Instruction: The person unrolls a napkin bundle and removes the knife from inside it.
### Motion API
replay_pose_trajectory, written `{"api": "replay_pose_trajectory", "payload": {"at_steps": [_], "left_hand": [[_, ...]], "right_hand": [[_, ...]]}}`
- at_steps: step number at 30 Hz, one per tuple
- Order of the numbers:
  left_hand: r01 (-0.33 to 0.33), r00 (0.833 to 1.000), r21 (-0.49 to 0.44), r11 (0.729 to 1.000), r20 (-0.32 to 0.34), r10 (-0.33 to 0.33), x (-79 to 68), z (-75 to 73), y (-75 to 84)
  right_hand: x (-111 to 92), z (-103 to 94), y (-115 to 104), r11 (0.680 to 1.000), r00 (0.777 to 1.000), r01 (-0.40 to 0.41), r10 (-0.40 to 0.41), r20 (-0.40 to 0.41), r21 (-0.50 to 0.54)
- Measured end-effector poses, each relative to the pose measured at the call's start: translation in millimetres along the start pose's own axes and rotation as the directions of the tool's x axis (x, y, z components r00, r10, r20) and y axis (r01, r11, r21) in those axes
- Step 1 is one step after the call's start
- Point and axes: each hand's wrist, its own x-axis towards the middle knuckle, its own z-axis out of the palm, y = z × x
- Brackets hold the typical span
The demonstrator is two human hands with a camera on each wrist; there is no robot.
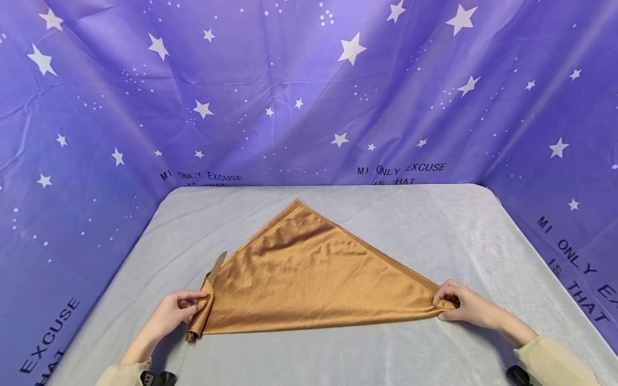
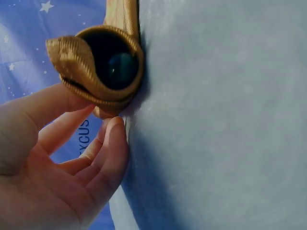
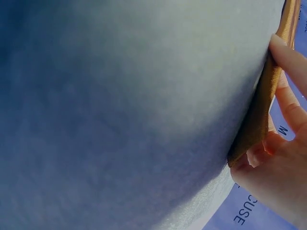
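Observation:
A satiny golden-brown cloth (image 1: 309, 279) lies on the table as a triangle, its peak pointing away from me. Its left end is wound into a narrow roll (image 1: 205, 311), which my left hand (image 1: 174, 313) holds between thumb and fingers. A flat pointed tip (image 1: 219, 265) sticks up from the roll's far end. In the left wrist view, the roll's near end (image 2: 138, 62) is a round opening, dark inside with a dull teal gleam. My right hand (image 1: 470, 305) pinches the cloth's right corner; the right wrist view shows that folded corner (image 3: 261, 112) between thumb and fingers.
Pale grey fabric covers the table (image 1: 328, 359), showing on all sides of the cloth. A purple curtain (image 1: 289, 80) with white stars and black lettering rises behind and along both sides of the table.

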Motion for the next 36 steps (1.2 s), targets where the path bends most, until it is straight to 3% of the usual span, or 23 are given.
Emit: {"api": "replay_pose_trajectory", "payload": {"at_steps": [3,6,9,14,23,29,36], "left_hand": [[0.002,0.999,0.038,0.999,-0.037,0.0,-0.1,0.7,1.8],[0.003,0.994,0.137,0.991,-0.105,0.012,-0.2,2.9,6.0],[0.003,0.987,0.272,0.962,-0.153,0.04,-1.2,5.5,12.4],[-0.022,0.984,0.404,0.915,-0.151,0.091,-4.5,8.9,22.0],[-0.103,0.975,0.481,0.871,-0.125,0.185,-11.7,16.2,26.2],[-0.079,0.987,0.477,0.875,-0.087,0.137,-12.9,18.4,23.5],[-0.1,0.981,0.471,0.876,-0.103,0.167,-13.6,20.9,16.6]], "right_hand": [[-0.2,0.0,0.0,1.0,1.0,-0.001,0.001,-0.001,-0.006],[-0.4,-0.1,0.2,1.0,1.0,-0.003,0.003,0.0,-0.002],[-0.5,-0.7,0.2,1.0,1.0,-0.003,0.003,-0.001,0.005],[-0.1,-1.8,0.3,1.0,1.0,-0.01,0.01,0.006,-0.001],[-0.8,-0.9,1.1,1.0,1.0,-0.016,0.016,0.017,0.007],[-1.2,0.5,1.8,1.0,1.0,-0.007,0.007,0.002,0.001],[-1.0,0.1,0.7,1.0,1.0,-0.011,0.011,0.003,0.001]]}}
